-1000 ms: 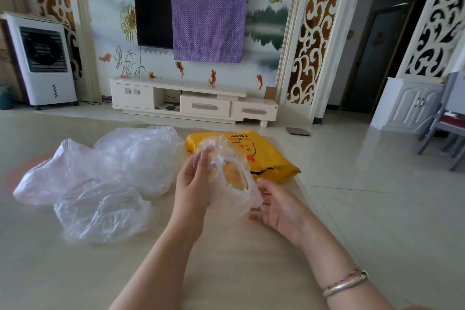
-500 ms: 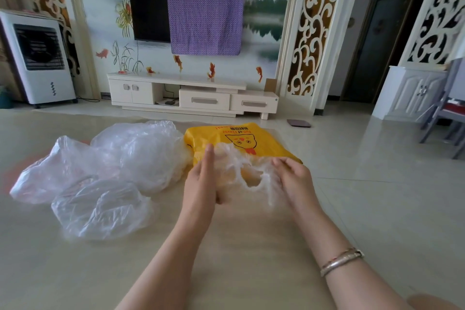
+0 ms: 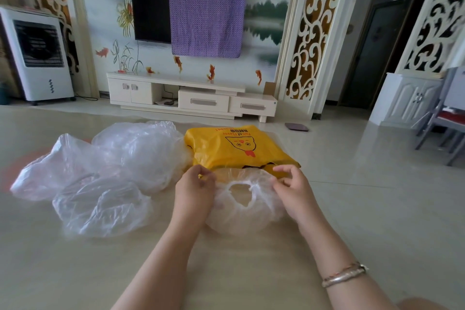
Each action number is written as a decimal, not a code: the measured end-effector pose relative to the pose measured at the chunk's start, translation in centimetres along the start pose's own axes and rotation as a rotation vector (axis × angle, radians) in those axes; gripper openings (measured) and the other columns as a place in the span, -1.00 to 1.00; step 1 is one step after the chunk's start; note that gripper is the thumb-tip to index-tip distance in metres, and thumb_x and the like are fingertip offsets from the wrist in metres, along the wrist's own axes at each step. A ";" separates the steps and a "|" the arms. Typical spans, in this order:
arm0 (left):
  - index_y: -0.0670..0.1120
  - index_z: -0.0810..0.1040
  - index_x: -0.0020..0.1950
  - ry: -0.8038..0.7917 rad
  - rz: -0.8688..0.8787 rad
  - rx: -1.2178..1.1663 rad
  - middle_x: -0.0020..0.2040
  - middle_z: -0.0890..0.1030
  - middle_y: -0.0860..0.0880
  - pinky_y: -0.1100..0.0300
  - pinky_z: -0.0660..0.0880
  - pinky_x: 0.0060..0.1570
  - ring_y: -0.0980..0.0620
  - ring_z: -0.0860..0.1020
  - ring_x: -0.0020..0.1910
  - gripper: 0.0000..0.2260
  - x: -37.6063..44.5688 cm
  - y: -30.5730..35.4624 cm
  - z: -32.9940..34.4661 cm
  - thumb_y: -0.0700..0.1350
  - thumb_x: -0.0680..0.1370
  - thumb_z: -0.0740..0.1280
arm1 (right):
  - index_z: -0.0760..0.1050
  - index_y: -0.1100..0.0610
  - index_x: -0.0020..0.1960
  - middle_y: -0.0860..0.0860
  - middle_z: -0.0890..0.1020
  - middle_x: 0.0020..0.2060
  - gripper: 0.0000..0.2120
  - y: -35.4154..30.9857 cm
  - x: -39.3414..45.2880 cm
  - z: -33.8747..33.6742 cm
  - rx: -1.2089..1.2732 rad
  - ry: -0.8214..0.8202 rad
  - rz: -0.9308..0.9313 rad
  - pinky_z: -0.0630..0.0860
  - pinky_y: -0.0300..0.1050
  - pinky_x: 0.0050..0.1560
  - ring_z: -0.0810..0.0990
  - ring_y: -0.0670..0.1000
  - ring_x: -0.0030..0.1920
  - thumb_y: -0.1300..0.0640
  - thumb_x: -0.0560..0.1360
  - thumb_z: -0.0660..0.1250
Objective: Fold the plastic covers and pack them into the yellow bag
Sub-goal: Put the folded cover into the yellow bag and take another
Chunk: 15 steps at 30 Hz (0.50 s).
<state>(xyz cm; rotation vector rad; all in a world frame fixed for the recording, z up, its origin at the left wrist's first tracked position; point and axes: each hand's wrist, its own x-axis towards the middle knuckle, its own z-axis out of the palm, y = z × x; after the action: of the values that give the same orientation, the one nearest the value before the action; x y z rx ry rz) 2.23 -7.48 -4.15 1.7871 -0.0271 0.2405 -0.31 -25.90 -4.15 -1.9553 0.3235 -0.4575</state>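
From the head view, both hands hold one clear plastic cover [image 3: 241, 209] spread flat on the beige tabletop [image 3: 75, 272], just in front of the yellow bag [image 3: 234, 146]. The left hand [image 3: 195, 189] pinches the cover's gathered rim at its left side; the right hand [image 3: 293, 189] pinches the rim at its right side, fingers curled, a bracelet [image 3: 343, 275] on that wrist. The cover's round elastic opening faces up between the hands. Left of the yellow bag lies a loose heap of other plastic covers [image 3: 105, 173], touching the bag's left edge. The yellow bag lies flat, its far edge toward the TV cabinet [image 3: 191, 98].
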 end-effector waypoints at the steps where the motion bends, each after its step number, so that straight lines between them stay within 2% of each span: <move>1: -0.16 0.50 -0.12 0.015 0.041 0.059 -0.32 0.52 -0.06 0.39 0.29 -0.63 0.16 0.43 -0.61 -0.90 -0.1 0.0 0.0 -0.22 0.59 0.25 | 0.41 0.04 0.17 0.14 0.63 -0.08 -0.83 0.2 0.1 0.1 -0.076 0.038 -0.040 0.47 -0.14 -0.23 0.55 -0.01 -0.24 0.18 0.59 0.25; 3: -0.10 0.49 -0.14 0.040 0.101 0.168 -0.28 0.55 -0.07 0.30 0.39 -0.58 0.13 0.46 -0.56 -0.87 -0.2 -0.5 0.0 -0.20 0.59 0.23 | 0.38 0.04 0.19 0.06 0.59 -0.10 -0.83 0.6 0.4 -0.2 -0.230 0.082 -0.099 0.43 -0.16 -0.30 0.52 -0.05 -0.25 0.20 0.62 0.18; 5: -0.03 0.50 -0.17 0.051 0.112 0.254 -0.27 0.58 -0.05 0.16 0.49 -0.40 -0.01 0.54 -0.43 -0.87 0.1 -1.0 -0.2 -0.16 0.57 0.24 | 0.34 0.04 0.22 -0.01 0.53 -0.18 -0.81 0.9 0.5 -0.6 -0.395 0.063 -0.104 0.35 -0.15 -0.35 0.49 -0.04 -0.26 0.20 0.64 0.12; 7: -0.01 0.50 -0.15 0.044 0.073 0.362 -0.24 0.57 0.00 0.10 0.48 -0.28 -0.11 0.54 -0.27 -0.90 0.2 -1.0 -0.2 -0.08 0.56 0.27 | 0.33 0.00 0.23 -0.03 0.52 -0.17 -0.79 1.2 0.3 -1.0 -0.555 0.000 -0.077 0.35 -0.13 -0.33 0.51 -0.01 -0.21 0.19 0.63 0.10; 9: 0.04 0.50 -0.08 0.037 0.035 0.503 -0.15 0.56 0.05 0.13 0.41 -0.24 -0.08 0.51 -0.17 -0.91 0.0 -0.6 -0.4 0.03 0.56 0.29 | 0.37 -0.04 0.19 -0.05 0.55 -0.09 -0.78 1.0 -0.1 -1.1 -0.635 -0.045 -0.068 0.41 -0.11 -0.27 0.54 -0.02 -0.15 0.18 0.60 0.12; 12: 0.08 0.49 0.08 0.070 0.116 0.691 0.03 0.55 0.09 0.13 0.37 -0.16 -0.03 0.46 0.03 -0.79 -0.6 -0.2 -0.5 0.16 0.57 0.23 | 0.42 -0.02 0.17 -0.07 0.54 0.02 -0.81 0.4 -0.3 -1.0 -0.623 -0.001 -0.162 0.51 -0.03 -0.02 0.54 -0.02 -0.01 0.14 0.58 0.17; 14: 0.06 0.49 0.16 0.107 0.234 0.767 0.14 0.50 0.07 0.10 0.38 0.00 -0.07 0.40 0.15 -0.76 -1.0 0.3 -0.4 0.13 0.59 0.20 | 0.48 -0.02 0.13 -0.10 0.51 0.07 -0.81 -0.1 -0.5 -0.9 -0.514 0.064 -0.288 0.47 -0.02 0.15 0.51 -0.05 0.08 0.14 0.57 0.18; 15: 0.05 0.50 0.19 0.110 0.301 0.779 0.18 0.48 0.06 0.09 0.37 0.07 -0.08 0.39 0.16 -0.76 -1.2 0.6 -0.2 0.10 0.60 0.19 | 0.51 -0.02 0.12 -0.12 0.52 0.07 -0.79 -0.4 -0.7 -0.8 -0.428 0.064 -0.343 0.44 -0.08 0.18 0.50 -0.08 0.11 0.15 0.57 0.17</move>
<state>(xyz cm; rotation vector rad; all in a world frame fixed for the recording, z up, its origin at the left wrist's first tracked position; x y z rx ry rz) 0.95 -7.60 -3.77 2.5399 -0.1393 0.6294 -1.24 -26.05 -3.57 -2.4318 0.1296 -0.7184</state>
